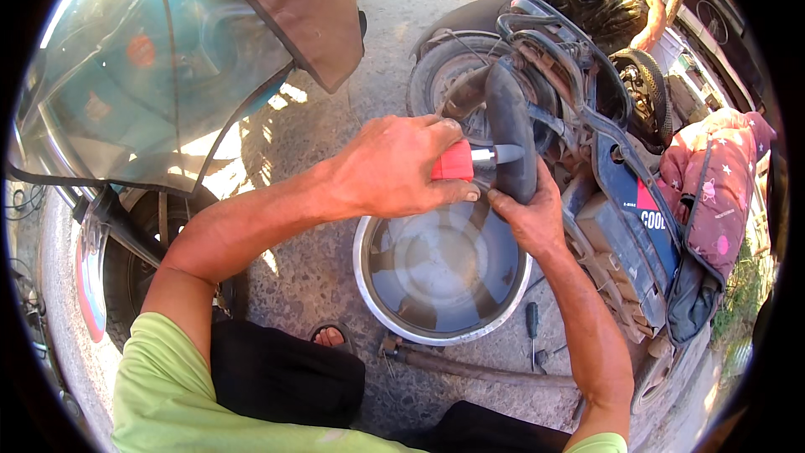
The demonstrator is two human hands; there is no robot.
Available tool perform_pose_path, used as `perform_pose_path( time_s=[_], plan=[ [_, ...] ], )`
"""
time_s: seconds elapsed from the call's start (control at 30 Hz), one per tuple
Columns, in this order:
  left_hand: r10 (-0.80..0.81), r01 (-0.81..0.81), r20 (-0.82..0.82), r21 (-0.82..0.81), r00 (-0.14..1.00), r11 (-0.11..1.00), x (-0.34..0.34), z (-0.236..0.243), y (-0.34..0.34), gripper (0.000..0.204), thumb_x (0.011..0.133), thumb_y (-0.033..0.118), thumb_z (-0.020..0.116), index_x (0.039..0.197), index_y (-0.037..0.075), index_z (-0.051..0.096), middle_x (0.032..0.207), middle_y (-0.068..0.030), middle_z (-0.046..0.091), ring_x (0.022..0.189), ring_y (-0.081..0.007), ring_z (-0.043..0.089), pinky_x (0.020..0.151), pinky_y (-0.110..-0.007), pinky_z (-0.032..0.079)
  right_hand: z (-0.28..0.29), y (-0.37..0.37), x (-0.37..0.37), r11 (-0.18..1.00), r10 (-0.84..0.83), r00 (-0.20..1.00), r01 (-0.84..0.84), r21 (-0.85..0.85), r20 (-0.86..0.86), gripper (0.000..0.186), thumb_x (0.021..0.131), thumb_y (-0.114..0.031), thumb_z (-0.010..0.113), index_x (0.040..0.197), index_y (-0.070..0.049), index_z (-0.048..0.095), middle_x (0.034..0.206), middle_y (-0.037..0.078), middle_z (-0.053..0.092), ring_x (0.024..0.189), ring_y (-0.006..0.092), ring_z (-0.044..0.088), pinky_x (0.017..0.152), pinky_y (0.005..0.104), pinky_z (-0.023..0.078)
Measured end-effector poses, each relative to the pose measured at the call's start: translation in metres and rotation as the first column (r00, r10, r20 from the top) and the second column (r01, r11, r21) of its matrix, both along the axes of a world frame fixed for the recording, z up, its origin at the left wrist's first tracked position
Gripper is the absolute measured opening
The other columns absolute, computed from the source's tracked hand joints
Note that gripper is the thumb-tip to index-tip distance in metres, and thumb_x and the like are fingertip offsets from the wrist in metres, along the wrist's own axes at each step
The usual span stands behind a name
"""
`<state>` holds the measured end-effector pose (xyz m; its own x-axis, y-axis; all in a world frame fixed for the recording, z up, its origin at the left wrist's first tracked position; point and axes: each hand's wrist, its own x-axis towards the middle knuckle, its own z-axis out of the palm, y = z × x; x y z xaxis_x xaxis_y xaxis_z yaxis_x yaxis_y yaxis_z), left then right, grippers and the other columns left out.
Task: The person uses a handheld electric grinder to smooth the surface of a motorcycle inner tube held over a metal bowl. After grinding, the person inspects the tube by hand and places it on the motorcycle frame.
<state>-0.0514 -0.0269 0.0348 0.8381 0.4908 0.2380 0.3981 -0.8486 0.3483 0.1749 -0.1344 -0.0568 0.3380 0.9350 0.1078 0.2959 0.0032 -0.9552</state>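
Note:
My left hand (398, 164) is closed around a red-handled tool (454, 161). From the handle runs a bright metal neck, and its pointed grey end rests against or just over a black inner tube (508, 109). My right hand (537, 211) grips the lower end of the tube, with the thumb toward me and the fingers partly hidden behind it. The tube loops upward beyond my hands in front of a motorcycle wheel (428, 84). Below both hands stands a round metal basin (362, 285) with water in it.
A screwdriver (532, 320) and a long rusty bar (486, 367) lie on the concrete. To the right is a partly dismantled motorcycle (579, 109) with a pink patterned jacket (717, 176). A covered vehicle (126, 75) stands left. Another person (604, 21) is beyond the motorcycle.

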Motion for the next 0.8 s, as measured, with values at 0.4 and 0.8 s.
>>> perform_pose_path(
  time_s=[0.4,0.8],
  plan=[
    [-0.045,0.043,0.124,0.021,0.991,0.999,-0.003,-0.014,0.015,0.061,0.082,0.050,0.086,0.113,0.001,0.069,0.098,-0.0204,0.070,0.089,-0.0433,0.070,0.077,-0.050,0.056,-0.009,0.003,0.020,0.996,0.084,0.942,-0.084,0.012,-0.325,0.049,0.084,-0.006,0.077,0.130,-0.004,0.060,0.101,0.005,0.072,0.090,0.0143,0.068,0.085,0.0326,0.056],
    [-0.068,0.068,0.107,0.011,0.992,0.998,0.019,-0.023,0.018,0.061,0.083,0.053,0.084,0.114,0.002,0.069,0.099,-0.0192,0.071,0.090,-0.0421,0.071,0.078,-0.050,0.057,-0.013,0.004,0.021,0.994,0.103,0.924,-0.109,0.005,-0.369,0.041,0.083,-0.007,0.078,0.121,-0.005,0.064,0.098,0.004,0.072,0.086,0.0138,0.068,0.083,0.0326,0.055]
  ],
)
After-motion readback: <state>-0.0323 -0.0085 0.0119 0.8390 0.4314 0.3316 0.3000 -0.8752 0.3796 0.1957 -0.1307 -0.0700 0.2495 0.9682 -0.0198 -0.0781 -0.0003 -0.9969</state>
